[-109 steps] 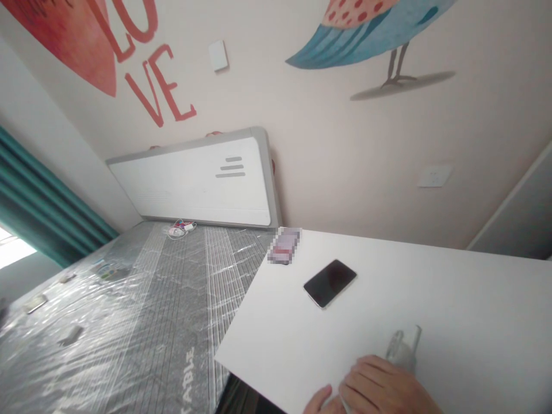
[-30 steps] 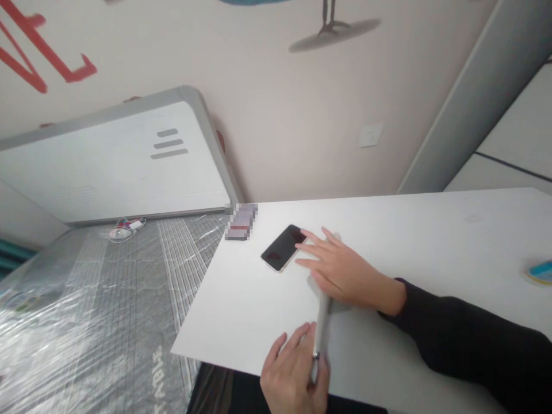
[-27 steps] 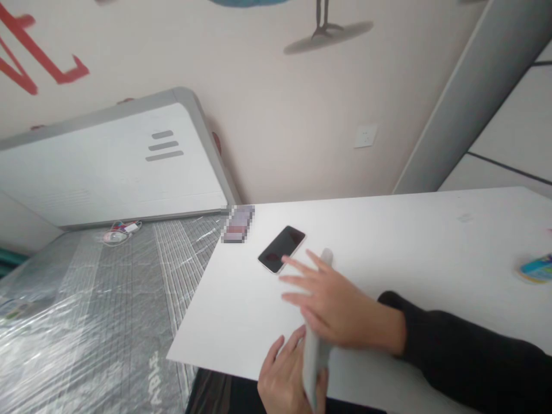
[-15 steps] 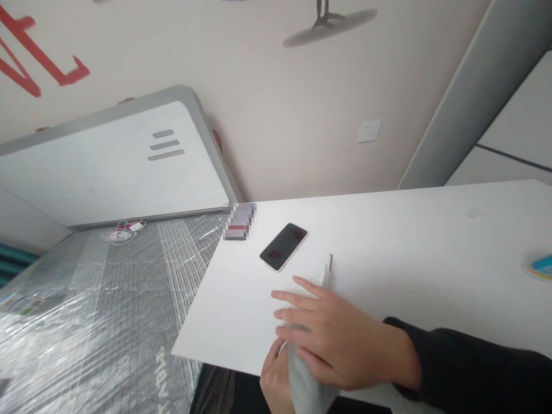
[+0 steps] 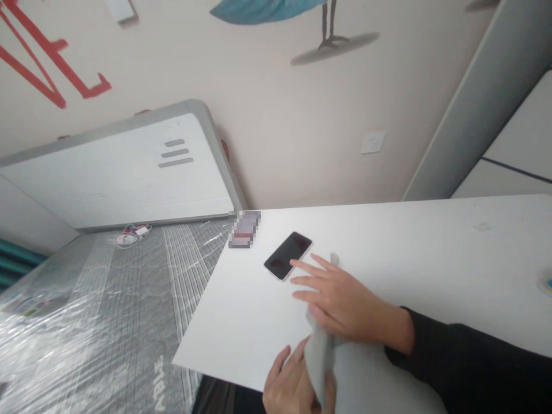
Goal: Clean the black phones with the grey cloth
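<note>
My left hand (image 5: 290, 382) is at the table's front edge, its fingers closed round a light grey cloth (image 5: 318, 362). The cloth's wider part spreads to the right below my other forearm. Over the narrow upper end of the cloth lies my right hand (image 5: 340, 299), palm down, its fingers stretched out and spread. A small grey end (image 5: 334, 259) pokes out beyond the right hand; what it belongs to is hidden. A black-screened smartphone (image 5: 288, 256) lies flat just past the right fingertips, one of which overlaps its edge in view.
The white table (image 5: 414, 253) runs along the wall. A blurred-out small item (image 5: 244, 229) sits at its back left corner, and a blue and yellow thing (image 5: 548, 284) at the far right. On the left is a plastic-covered mattress (image 5: 112, 305) with a headboard (image 5: 129, 172).
The grey cloth shows more widely at the lower right. My right hand has moved up and away from my left, towards the phone. A slim metal-tipped end visible earlier is covered.
</note>
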Available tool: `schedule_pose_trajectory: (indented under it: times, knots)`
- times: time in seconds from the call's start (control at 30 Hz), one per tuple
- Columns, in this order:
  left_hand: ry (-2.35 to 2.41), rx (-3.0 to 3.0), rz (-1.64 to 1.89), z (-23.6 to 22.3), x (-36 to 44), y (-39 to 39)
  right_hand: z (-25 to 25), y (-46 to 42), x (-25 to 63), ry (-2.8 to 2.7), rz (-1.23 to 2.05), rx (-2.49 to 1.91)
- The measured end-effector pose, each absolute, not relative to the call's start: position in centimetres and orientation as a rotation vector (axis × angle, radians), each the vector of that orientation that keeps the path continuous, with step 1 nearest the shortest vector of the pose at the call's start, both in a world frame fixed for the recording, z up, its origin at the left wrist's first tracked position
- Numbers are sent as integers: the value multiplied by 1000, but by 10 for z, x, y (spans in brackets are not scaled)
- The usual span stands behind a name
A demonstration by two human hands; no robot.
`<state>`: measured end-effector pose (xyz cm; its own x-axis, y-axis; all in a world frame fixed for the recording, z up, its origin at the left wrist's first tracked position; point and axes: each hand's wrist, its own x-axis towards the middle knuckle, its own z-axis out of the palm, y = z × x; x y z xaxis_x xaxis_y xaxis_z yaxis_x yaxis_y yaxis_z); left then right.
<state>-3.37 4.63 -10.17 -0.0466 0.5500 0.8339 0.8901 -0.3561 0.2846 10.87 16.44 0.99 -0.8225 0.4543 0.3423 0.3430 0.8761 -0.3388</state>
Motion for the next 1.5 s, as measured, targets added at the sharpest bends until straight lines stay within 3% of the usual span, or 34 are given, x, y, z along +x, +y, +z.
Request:
schedule_pose_trajectory:
  times: [0.1, 0.23, 0.43, 0.6, 0.77, 0.93, 1.13, 1.3, 1.5]
  knots:
    - [-1515, -1906, -1416, -107, -36, 47, 11, 163, 109, -2594, 332, -646]
    - [-1426, -1863, -1415, -116, -43, 46, 12, 150, 106, -2692, 449, -417]
    - [-1516, -1957, -1382, -97, -38, 45, 9, 166, 111, -2619, 259, -666]
    - [-1439, -1967, -1399, -89, -39, 45, 6, 157, 106, -2658, 447, -416]
    - [-1527, -1972, -1331, -78, -34, 46, 7, 166, 110, -2617, 283, -670]
    - [-1394, -2075, -1259, -82, -43, 44, 7, 152, 106, -2676, 445, -451]
    - [-1533, -1984, -1339, -77, -35, 44, 8, 173, 113, -2644, 243, -693]
    - [-1514, -2026, -1328, -84, -37, 41, 4, 155, 106, -2655, 446, -448]
    - [-1536, -2008, -1328, -89, -37, 41, 6, 169, 112, -2609, 243, -713]
